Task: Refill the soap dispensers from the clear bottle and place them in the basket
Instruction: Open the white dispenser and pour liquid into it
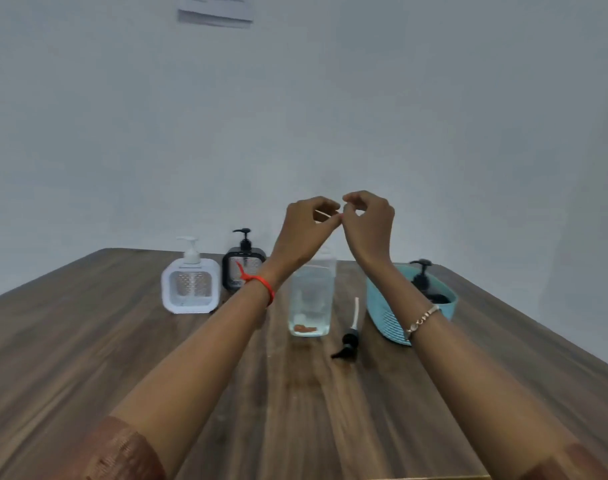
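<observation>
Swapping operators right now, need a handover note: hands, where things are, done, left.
Left hand and right hand: raised above the clear bottle, fingers curled, fingertips meeting; can't tell if they pinch anything.
The clear bottle stands mid-table; a loose black pump lies on the table to its right.
Done: one black dispenser sits in the teal basket.
Left: white dispenser and second black dispenser, pumps on, back left. Refill them and put them in the basket.

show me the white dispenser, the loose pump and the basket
white dispenser [191, 289]: head view, on its front panel
loose pump [348, 340]: head view, on its black head, lying on the table
basket [384, 311]: head view, on its bare front wall
</observation>
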The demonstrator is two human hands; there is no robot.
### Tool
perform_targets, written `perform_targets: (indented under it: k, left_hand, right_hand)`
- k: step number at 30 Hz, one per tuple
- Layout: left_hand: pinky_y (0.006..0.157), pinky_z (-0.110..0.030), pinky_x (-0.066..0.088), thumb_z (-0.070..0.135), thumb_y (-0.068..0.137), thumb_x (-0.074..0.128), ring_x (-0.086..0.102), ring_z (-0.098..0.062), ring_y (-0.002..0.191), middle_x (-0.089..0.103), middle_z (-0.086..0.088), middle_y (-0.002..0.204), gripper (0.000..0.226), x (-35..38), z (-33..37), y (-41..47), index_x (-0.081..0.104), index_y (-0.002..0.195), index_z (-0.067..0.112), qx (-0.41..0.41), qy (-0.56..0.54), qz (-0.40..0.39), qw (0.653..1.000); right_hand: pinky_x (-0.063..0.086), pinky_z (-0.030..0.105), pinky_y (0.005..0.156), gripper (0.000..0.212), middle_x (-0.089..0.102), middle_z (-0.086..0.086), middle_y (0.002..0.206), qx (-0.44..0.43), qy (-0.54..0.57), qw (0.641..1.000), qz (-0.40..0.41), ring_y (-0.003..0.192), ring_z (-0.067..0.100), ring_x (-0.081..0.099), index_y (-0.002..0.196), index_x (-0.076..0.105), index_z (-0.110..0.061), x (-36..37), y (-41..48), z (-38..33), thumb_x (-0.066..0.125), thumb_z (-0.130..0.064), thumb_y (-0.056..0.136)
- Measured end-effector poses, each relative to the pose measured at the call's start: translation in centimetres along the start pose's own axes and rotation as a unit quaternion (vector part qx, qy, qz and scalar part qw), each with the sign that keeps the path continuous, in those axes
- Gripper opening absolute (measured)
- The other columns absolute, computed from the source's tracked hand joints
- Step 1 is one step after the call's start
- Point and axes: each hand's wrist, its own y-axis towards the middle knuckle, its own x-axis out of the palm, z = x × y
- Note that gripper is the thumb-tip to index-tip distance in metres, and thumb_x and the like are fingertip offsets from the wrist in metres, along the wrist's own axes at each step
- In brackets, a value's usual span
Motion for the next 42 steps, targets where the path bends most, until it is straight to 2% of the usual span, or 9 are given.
perform_targets:
  k: [4,8,16,19,22,25,29,35,42]
  left_hand:
    - [0.067,-0.002,0.042,0.017,0.085,0.064,0.061,-0.003,0.076,0.067,0.001,0.089,0.019,-6.2,-3.4,-2.1,0.068,0.098,0.005,-0.044,0.032,0.065,0.996]
    - [0.066,-0.005,0.043,0.015,0.083,0.065,0.061,-0.014,0.084,0.067,-0.008,0.096,0.021,-10.1,-8.1,-4.0,0.065,0.099,0.002,-0.109,0.06,0.102,0.987]
    - [0.095,-0.028,0.04,0.024,0.085,0.064,0.051,-0.02,0.115,0.054,-0.006,0.123,0.042,-14.1,-15.9,-6.1,0.051,0.121,0.007,-0.226,0.086,0.1,0.965]
    - [0.091,-0.03,0.04,0.022,0.084,0.065,0.049,-0.022,0.111,0.05,-0.008,0.118,0.038,-15.1,-17.5,-5.9,0.049,0.114,0.006,-0.251,0.109,0.103,0.956]
    - [0.069,-0.011,0.035,0.012,0.085,0.063,0.052,0.001,0.084,0.049,0.006,0.086,0.015,-15.8,-19.0,-5.7,0.049,0.085,0.017,-0.258,0.112,0.072,0.957]
    - [0.059,-0.002,0.038,0.003,0.087,0.058,0.055,0.012,0.064,0.051,0.013,0.075,0.024,-16.0,-20.0,-5.3,0.052,0.074,0.023,-0.24,0.11,0.025,0.964]
    - [0.072,-0.015,0.041,0.016,0.089,0.058,0.056,-0.012,0.096,0.059,0.001,0.108,0.025,-15.6,-22.0,-5.3,0.057,0.114,0.014,-0.247,0.09,0.023,0.964]
    - [0.076,-0.011,0.03,0.003,0.092,0.051,0.051,-0.033,0.119,0.056,-0.021,0.128,0.034,-14.9,-22.4,-4.9,0.05,0.125,-0.004,-0.24,0.128,0.075,0.959]
    - [0.087,-0.034,0.046,0.019,0.088,0.062,0.057,-0.029,0.105,0.061,-0.012,0.114,0.03,-15.2,-19.6,-3.2,0.059,0.114,0.005,-0.25,0.024,0.055,0.966]
  right_hand:
    - [0.043,0.02,0.082,0.023,0.069,0.01,0.101,-0.007,0.044,0.997,-0.061,0.097,0.02,0.061,0.1,0.067,-0.003,6.0,-2.8,-2.6,0.049,-0.006,0.086]
    - [0.048,0.033,0.088,0.023,0.066,0.011,0.105,0.007,0.035,0.988,-0.152,0.1,0.023,0.06,0.104,0.064,-0.003,11.3,-5.8,-2.5,0.049,-0.012,0.089]
    - [0.035,0.03,0.069,0.013,0.049,0.005,0.084,0.063,-0.021,0.948,-0.311,0.077,0.018,0.046,0.087,0.05,-0.005,18.7,-9.0,0.0,0.05,-0.018,0.091]
    - [0.034,0.028,0.071,0.013,0.051,0.003,0.09,0.074,-0.022,0.937,-0.34,0.084,0.017,0.047,0.092,0.049,-0.01,21.0,-8.9,0.7,0.052,-0.022,0.09]
    - [0.033,0.027,0.073,0.012,0.053,0.005,0.096,0.09,-0.022,0.932,-0.351,0.088,0.019,0.048,0.089,0.051,-0.011,22.9,-8.5,1.2,0.054,-0.022,0.088]
    - [0.034,0.027,0.076,0.009,0.05,0.006,0.096,0.086,-0.015,0.927,-0.363,0.092,0.019,0.044,0.081,0.051,-0.017,24.0,-8.2,1.5,0.057,-0.013,0.086]
    - [0.035,0.028,0.08,0.018,0.046,0.003,0.096,0.075,-0.009,0.927,-0.369,0.098,0.019,0.042,0.103,0.053,-0.004,24.8,-8.1,2.2,0.051,0.0,0.085]
    - [0.032,0.025,0.082,0.028,0.055,0.019,0.119,0.078,-0.035,0.927,-0.366,0.115,0.031,0.046,0.116,0.052,0.005,24.7,-7.7,3.2,0.049,0.0,0.088]
    - [0.042,0.03,0.088,0.031,0.054,0.014,0.124,0.086,-0.008,0.918,-0.386,0.11,0.024,0.053,0.122,0.054,-0.007,21.3,-5.0,2.5,0.051,-0.012,0.092]
